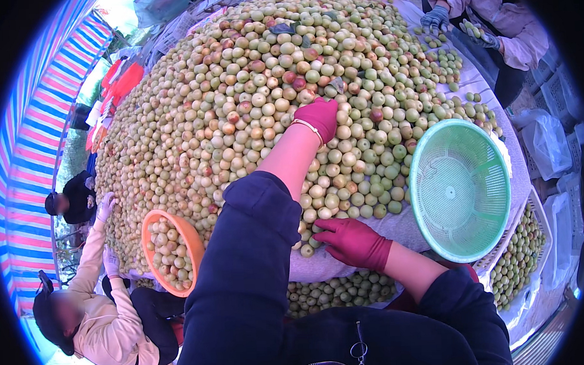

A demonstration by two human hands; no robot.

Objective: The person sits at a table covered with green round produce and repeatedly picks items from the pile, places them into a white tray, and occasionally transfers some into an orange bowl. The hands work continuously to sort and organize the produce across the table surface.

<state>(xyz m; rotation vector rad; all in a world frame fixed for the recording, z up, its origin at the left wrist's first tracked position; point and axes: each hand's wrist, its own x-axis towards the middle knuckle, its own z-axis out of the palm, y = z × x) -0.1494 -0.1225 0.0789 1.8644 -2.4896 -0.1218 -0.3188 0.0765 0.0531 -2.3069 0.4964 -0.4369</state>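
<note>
A large heap of small round fruit (238, 113), pale green to yellow with some reddish ones, covers the table. My left hand (318, 120), in a dark red glove with a bangle at the wrist, reaches far into the heap. Its fingers are curled down among the fruit, and what they hold is hidden. Nearer to me, my right hand (355, 243), gloved alike, lies at the front edge of the heap. Its fingers point left, spread apart, beside a few loose fruits. To its right a green mesh basket (452, 191) stands tilted, with no fruit in it.
An orange basket (191, 241) of fruit sits left of my left arm. A crate of greener fruit (520, 258) stands at the lower right, and more fruit (341, 292) lies below the table edge. Gloved co-workers sit at left (117, 324) and far right (492, 21).
</note>
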